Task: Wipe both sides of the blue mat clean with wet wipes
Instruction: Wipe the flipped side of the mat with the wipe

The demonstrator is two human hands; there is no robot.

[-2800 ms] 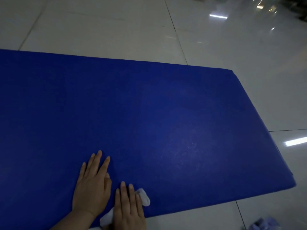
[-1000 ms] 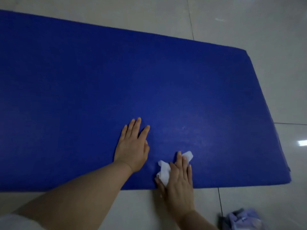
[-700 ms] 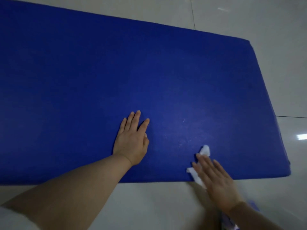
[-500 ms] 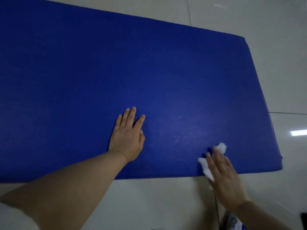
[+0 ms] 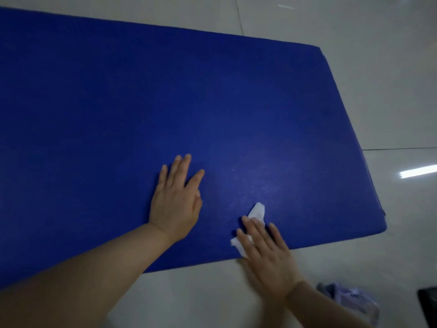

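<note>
The blue mat [image 5: 165, 102] is spread flat on a pale tiled floor [image 5: 378, 55], its near long edge running along the bottom of the view and its right short edge slanting away toward the upper right. The left hand [image 5: 176, 200] is laid palm down on the mat near that front edge, with the fingers straight and slightly fanned and the thumb tucked close against the palm; nothing is held by it. The right hand [image 5: 267, 254] is pressed flat over a crumpled white wet wipe [image 5: 257, 210] at the mat's front edge, the fingers being extended and close together on top of the wipe rather than curled round it, while the heel of the hand lies over the floor just off the mat. One end of the wipe is seen sticking out beyond the fingertips and another beside the index finger. Faint pale specks are visible on the mat just beyond the wipe. A crumpled lilac packet or cloth [image 5: 350, 301] is lying on the floor at the lower right, with a dark object [image 5: 429, 306] cut off by the frame edge beside it. No writing, brand or label can be read anywhere.
</note>
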